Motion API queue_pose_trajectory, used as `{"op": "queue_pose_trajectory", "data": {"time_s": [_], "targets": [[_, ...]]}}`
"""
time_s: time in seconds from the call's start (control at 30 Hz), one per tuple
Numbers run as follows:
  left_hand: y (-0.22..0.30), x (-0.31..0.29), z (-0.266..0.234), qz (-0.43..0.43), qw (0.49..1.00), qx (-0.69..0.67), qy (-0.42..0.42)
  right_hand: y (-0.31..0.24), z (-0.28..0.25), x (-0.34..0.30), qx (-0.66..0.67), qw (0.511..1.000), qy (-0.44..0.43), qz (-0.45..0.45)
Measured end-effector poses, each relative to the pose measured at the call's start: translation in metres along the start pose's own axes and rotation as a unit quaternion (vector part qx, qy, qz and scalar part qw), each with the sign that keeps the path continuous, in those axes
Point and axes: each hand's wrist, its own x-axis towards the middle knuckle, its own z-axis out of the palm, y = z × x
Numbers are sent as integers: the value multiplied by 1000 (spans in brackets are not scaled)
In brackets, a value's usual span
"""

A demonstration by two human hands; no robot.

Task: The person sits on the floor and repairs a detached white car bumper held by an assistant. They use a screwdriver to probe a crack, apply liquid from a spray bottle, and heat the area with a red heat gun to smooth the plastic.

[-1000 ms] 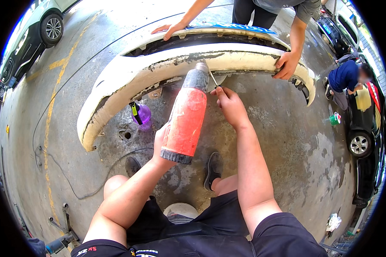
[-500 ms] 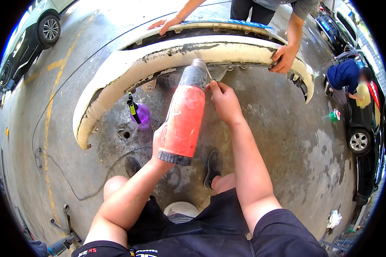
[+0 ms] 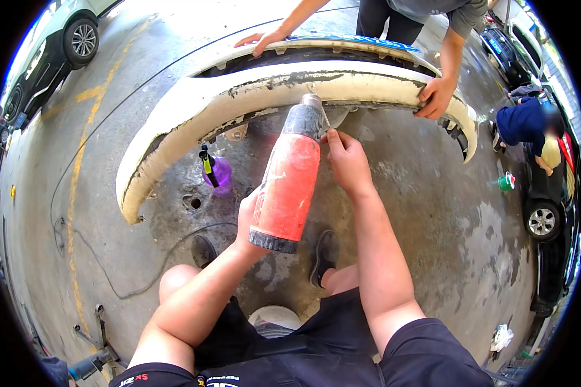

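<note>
A red heat gun (image 3: 285, 187) with a dark front collar and metal nozzle is gripped in my left hand (image 3: 246, 216), whose fingers are mostly hidden behind its body. Its nozzle points at the lower edge of a scuffed white car bumper (image 3: 193, 106). My right hand (image 3: 348, 161) pinches a thin pale rod (image 3: 326, 120) just right of the nozzle. The rod's far end reaches up toward the bumper; whether it touches cannot be made out. Across from me, a co-worker's two hands (image 3: 438, 97) steady the bumper at its back and right side.
A purple spray bottle (image 3: 217, 173) stands on the concrete left of the heat gun, near a floor hole (image 3: 192, 202). A cable (image 3: 116, 293) trails over the floor at left. Cars line both sides; another person (image 3: 524, 121) crouches by the black car (image 3: 541, 193) at right.
The whole view has shifted slightly, so bumper, heat gun and hands sit a little farther right and lower. Both my hands keep their grips; the nozzle stays by the bumper's lower edge.
</note>
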Motion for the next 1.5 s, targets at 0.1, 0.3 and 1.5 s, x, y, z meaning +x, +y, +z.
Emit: {"op": "queue_pose_trajectory", "data": {"time_s": [0.1,0.3,1.5], "targets": [[7,0,8,-5,999,-32,0,-6,-3,2,8,1000,-6,10],[9,-1,6,-7,998,-62,-11,-1,-1,4,9,1000,-14,12],[15,1,11,-7,999,-39,-3,-12,-7,9,172,984,-5,49]]}}
